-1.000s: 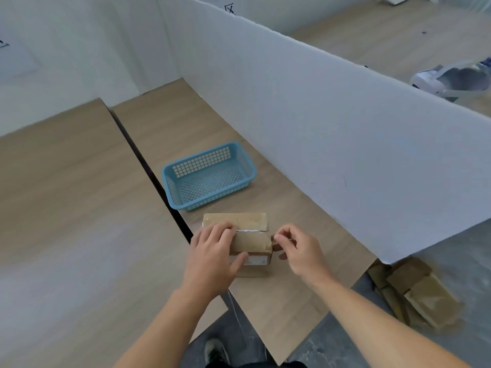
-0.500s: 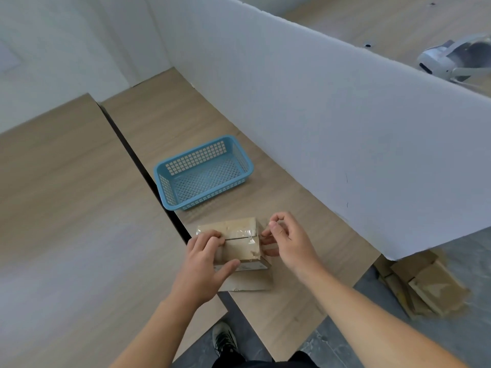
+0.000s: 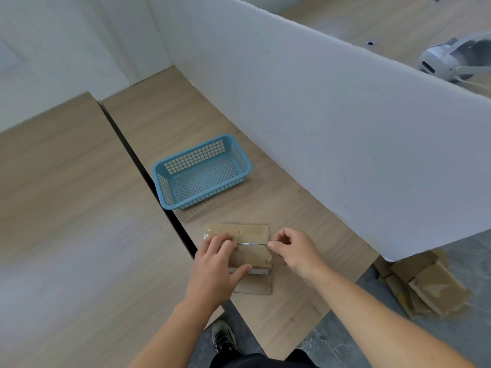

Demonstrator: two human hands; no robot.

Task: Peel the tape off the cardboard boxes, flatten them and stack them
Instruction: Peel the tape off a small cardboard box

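Right hand (image 3: 297, 251) has shifted onto the top seam's right end, and we pinch the tape (image 3: 247, 232) there between thumb and forefinger. Our left hand (image 3: 215, 269) clamps the cardboard box (image 3: 252, 257), fingers curled on top, thumb against its near side, near the table's (image 3: 305, 208) front edge. Beyond sits a blue basket (image 3: 196, 158), then the white partition (image 3: 332, 128).

A blue basket (image 3: 195, 158) sits near the table's (image 3: 164, 123) left edge, beside the dark gap (image 3: 122, 139) to a second table (image 3: 66, 181). A white partition (image 3: 318, 115) stands along the right edge, and a white headset (image 3: 438, 59) lies beyond it.
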